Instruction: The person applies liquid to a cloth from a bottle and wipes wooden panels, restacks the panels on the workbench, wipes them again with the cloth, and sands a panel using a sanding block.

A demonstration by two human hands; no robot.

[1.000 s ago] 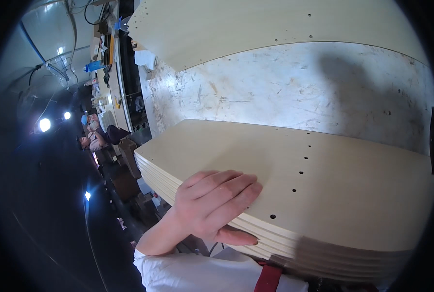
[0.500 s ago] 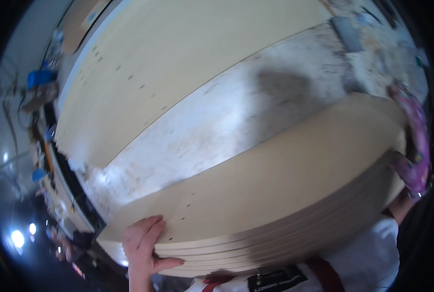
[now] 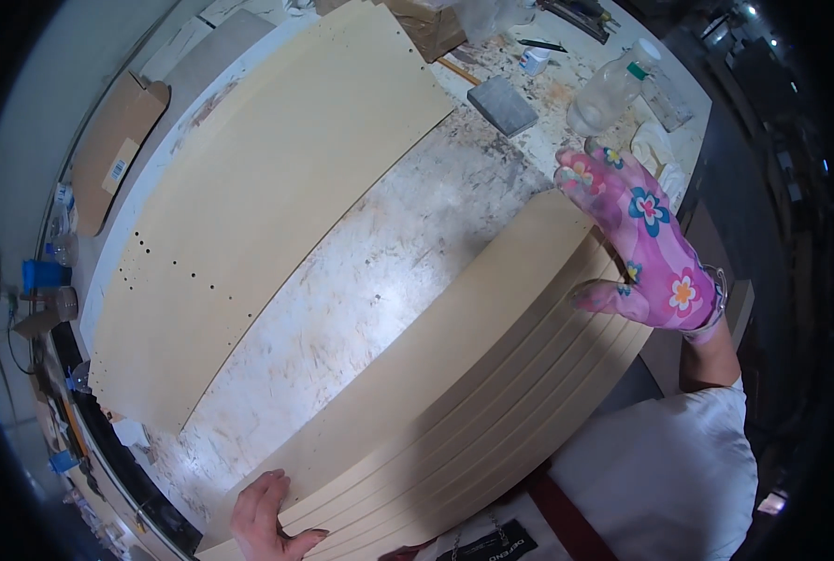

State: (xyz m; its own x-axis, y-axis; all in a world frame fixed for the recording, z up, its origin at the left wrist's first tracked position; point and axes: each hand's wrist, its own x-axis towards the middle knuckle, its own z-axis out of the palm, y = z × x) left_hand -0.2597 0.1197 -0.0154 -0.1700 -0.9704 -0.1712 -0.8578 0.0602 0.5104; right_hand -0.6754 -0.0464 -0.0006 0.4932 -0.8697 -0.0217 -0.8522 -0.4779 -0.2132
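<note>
A thick stack of pale, long boards (image 3: 436,365) lies slantwise close in front of my body, its layered edges facing me. My left hand (image 3: 266,519), bare, grips the stack's near left end, fingers on top and thumb against the layered side. At the other end my right hand (image 3: 660,243) wears a pink flowered glove. Its fingers reach over the end of the stack, and its thumb presses the layered side. Beyond the stack, a second pile of wide pale boards (image 3: 286,178) with small dark holes lies on the scuffed white table (image 3: 342,309).
At the far right of the table are a grey block (image 3: 502,105), a clear plastic bottle (image 3: 604,98), a small white tub (image 3: 534,61) and a cardboard box (image 3: 426,28). A brown cardboard piece (image 3: 118,154) lies past the pile at the left.
The view has swung, bringing the right hand and the table's far right items further in. The near stack now stands more steeply aslant in the picture. Both hands stay on its ends.
</note>
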